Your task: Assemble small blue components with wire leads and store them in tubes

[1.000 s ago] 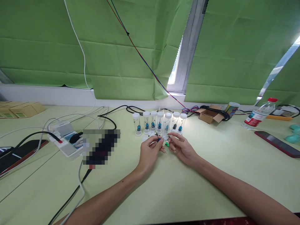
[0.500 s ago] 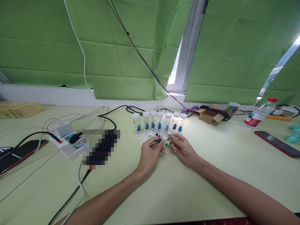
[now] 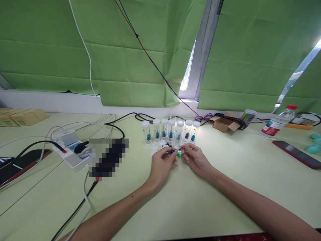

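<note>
My left hand (image 3: pixel 162 164) and my right hand (image 3: pixel 195 158) meet over the pale green table (image 3: pixel 225 187), fingertips pinched together. Between them is a small blue and black part (image 3: pixel 172 151) held by my left fingers, and a small green part (image 3: pixel 179 154) at my right fingertips. A thin wire seems to run between the two hands. Just behind stands a row of several clear vials with white caps (image 3: pixel 170 132), each with a small blue piece inside. A loose white cap (image 3: pixel 154 148) lies beside my left hand.
A white power strip (image 3: pixel 70 150) with plugged cables and a blurred dark object (image 3: pixel 108 156) lie to the left. At the right stand a small cardboard box (image 3: pixel 224 123), a cup (image 3: pixel 248 116), a water bottle (image 3: pixel 278 124) and a red phone (image 3: pixel 297 153). Green blinds hang behind.
Both hands stayed at the same spot; the fingers shifted slightly around the small parts, drawing a little closer together.
</note>
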A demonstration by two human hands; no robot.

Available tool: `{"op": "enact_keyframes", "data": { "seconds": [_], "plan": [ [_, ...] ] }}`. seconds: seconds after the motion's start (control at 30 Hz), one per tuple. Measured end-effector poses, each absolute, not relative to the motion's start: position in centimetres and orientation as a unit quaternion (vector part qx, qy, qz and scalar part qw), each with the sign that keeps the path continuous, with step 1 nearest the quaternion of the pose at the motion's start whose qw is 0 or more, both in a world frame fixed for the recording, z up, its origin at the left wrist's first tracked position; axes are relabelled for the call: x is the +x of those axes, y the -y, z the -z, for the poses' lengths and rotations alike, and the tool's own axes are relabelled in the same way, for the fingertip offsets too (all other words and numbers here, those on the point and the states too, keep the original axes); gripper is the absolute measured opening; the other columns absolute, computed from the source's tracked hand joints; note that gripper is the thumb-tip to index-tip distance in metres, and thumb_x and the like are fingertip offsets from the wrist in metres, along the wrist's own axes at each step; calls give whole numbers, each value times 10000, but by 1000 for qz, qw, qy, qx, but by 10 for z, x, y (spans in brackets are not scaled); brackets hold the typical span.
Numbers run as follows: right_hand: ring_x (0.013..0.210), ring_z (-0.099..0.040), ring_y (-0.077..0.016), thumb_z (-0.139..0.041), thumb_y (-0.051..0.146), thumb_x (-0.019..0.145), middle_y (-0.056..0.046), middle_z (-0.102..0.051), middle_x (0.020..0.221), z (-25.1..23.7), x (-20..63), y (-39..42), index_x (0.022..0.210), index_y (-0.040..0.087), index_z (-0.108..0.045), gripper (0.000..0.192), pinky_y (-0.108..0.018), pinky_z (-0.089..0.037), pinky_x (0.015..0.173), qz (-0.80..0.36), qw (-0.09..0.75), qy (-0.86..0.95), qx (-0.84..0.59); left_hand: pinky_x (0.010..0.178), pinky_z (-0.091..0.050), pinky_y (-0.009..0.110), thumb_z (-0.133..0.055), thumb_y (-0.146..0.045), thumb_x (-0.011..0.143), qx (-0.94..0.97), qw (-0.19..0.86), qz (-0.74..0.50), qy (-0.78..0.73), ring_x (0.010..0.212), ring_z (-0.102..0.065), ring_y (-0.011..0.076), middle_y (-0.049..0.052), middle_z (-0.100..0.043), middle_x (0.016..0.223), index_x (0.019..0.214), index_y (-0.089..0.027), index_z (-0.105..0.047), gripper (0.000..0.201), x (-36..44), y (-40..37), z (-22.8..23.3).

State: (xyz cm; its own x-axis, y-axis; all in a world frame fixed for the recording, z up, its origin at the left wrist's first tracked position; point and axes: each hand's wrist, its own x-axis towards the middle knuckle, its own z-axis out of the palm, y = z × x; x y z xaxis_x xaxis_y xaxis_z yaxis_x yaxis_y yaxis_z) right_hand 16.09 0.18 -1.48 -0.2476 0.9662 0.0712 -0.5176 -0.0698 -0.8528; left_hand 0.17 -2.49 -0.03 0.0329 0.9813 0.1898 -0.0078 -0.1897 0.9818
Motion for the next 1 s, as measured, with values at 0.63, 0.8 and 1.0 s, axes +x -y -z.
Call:
{"op": "enact_keyframes", "data": {
  "seconds": [0.63, 0.8, 1.0],
  "plan": [
    [429, -426, -57, -776, 447, 742, 28, -560, 555, 18, 161, -5, 706, 152, -638, 327, -229, -335, 472, -676, 546, 401, -290, 559, -513, 257, -677, -372, 777, 574, 437, -527, -449, 507, -595, 121, 9, -630, 700, 885, -157, -693, 241, 4, 27, 3],
    [411, -402, -51, -779, 446, 736, 33, -551, 524, 18, 161, -4, 691, 146, -632, 337, -224, -315, 451, -675, 547, 397, -297, 558, -515, 257, -677, -370, 780, 576, 438, -526, -447, 502, -594, 117, 10, -622, 710, 892, -150, -687, 247, 5, 27, 5],
    [388, -366, -52, -747, 435, 775, 44, -508, 456, 18, 161, -5, 661, 147, -611, 338, -221, -285, 431, -668, 545, 407, -302, 558, -534, 274, -673, -369, 779, 588, 427, -524, -444, 520, -596, 120, 33, -640, 792, 901, -153, -694, 249, 6, 26, 8]
  ]
}}
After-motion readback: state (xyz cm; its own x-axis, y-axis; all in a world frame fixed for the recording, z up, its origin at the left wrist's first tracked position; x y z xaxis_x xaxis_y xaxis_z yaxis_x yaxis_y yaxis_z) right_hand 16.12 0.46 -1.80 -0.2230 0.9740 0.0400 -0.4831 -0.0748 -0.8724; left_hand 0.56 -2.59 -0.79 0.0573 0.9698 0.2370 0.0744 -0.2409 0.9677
